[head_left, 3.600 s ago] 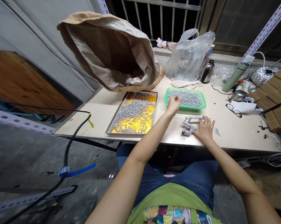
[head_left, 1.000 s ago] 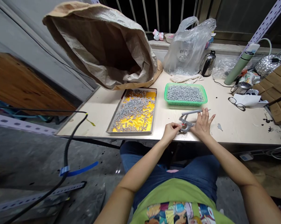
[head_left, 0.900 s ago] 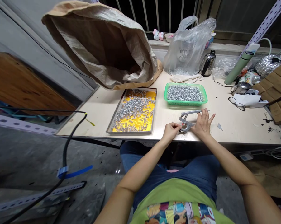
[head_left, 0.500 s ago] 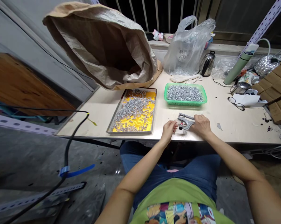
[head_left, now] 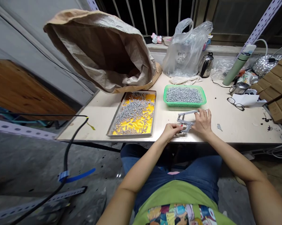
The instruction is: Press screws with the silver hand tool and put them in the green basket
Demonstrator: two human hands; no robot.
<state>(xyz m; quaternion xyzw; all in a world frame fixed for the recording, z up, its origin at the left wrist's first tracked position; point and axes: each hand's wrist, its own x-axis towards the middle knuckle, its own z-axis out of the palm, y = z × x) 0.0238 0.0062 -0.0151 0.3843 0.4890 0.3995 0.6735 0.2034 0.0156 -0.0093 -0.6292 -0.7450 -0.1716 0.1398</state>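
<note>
The right hand (head_left: 202,122) grips spring-loaded pliers (head_left: 188,122); the left hand (head_left: 171,129) is at their working end, its hold unclear. Squeezing too soon could nip its fingertips. Beyond both hands: a green basket (head_left: 185,105) of metal fasteners (head_left: 184,94).

Tool (head_left: 187,123) grey, red spot (head_left: 181,125); basket (head_left: 185,105) green; tray lining (head_left: 150,97) yellow; shirt (head_left: 171,195) green, multicoloured print (head_left: 180,213).
</note>
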